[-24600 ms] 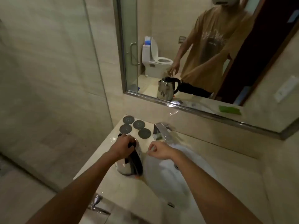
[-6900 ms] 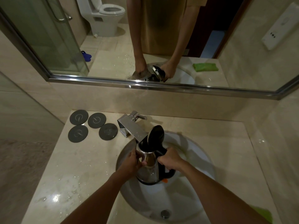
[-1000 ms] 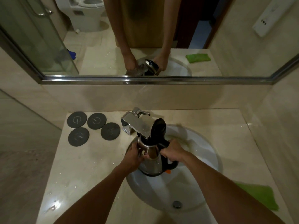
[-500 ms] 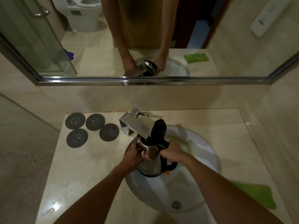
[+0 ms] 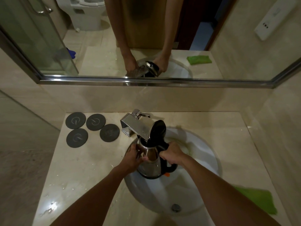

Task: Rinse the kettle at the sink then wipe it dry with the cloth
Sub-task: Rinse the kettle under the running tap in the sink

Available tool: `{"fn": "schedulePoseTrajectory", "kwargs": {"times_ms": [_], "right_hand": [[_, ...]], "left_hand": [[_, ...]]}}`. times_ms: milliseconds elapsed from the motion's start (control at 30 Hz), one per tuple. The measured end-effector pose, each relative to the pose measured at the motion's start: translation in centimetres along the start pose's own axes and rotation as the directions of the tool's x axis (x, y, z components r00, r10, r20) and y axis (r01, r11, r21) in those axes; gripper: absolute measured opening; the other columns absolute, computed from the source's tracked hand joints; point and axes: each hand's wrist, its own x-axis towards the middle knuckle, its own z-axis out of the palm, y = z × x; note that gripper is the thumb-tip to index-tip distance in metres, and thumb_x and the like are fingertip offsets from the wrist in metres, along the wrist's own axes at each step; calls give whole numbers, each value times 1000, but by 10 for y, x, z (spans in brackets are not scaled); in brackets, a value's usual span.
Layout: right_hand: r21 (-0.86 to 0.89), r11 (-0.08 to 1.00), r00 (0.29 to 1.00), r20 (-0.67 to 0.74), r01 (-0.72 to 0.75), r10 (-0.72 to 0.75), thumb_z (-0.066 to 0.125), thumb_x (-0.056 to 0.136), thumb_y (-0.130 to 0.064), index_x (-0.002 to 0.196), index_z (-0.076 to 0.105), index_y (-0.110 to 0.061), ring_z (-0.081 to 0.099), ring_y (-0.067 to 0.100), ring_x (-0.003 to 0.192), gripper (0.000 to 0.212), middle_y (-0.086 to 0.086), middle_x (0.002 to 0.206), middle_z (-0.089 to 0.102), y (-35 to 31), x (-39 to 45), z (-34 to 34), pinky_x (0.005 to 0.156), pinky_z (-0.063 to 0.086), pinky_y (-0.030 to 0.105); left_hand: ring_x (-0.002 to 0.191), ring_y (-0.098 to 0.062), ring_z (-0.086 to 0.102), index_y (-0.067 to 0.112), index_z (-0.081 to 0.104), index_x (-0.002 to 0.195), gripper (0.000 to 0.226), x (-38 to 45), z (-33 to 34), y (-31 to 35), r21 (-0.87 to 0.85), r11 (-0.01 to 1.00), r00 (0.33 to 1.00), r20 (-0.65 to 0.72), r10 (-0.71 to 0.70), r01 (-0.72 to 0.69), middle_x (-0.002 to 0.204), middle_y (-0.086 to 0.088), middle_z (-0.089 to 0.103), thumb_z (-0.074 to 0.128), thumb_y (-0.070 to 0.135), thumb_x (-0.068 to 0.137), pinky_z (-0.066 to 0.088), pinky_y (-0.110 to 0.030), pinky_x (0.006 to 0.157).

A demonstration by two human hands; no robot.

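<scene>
I hold the steel kettle [image 5: 150, 162] upright over the sink basin [image 5: 205, 162], its open mouth right under the faucet spout [image 5: 138, 128]. My right hand [image 5: 171, 154] is curled around the black handle; my left hand [image 5: 132, 158] cups the body. The green cloth [image 5: 259, 199] lies near right, closest to my right hand.

Beige stone bench [image 5: 91, 162], glossy and spotted with water drops near the front left. Four dark round coasters [image 5: 92, 128] clustered at the back left, chrome tap [image 5: 135, 128] beside them. Green cloth [image 5: 259, 199] flat at the right front, just beside the sunken white sink [image 5: 210, 162].
</scene>
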Motion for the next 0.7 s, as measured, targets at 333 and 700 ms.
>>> {"fn": "schedulePoseTrajectory", "kwargs": {"times_ms": [333,700], "right_hand": [[23,999,999,-9,-45,45,65,65,-14,98,61,-4,60,21,64,35,9,76,60,3,3,1,59,49,33],[-10,999,998,-30,-46,46,65,70,-11,93,62,-4,62,22,63,24,11,75,62,1,7,1,59,51,33]], "left_hand": [[129,-18,44,23,25,141,83,-8,-1,3,-46,999,1000,11,11,-11,137,-3,47,76,25,75,41,-45,108],[131,-20,43,14,28,140,77,-7,0,6,-56,998,1000,3,-5,5,137,-6,46,74,16,78,38,-44,110]]}}
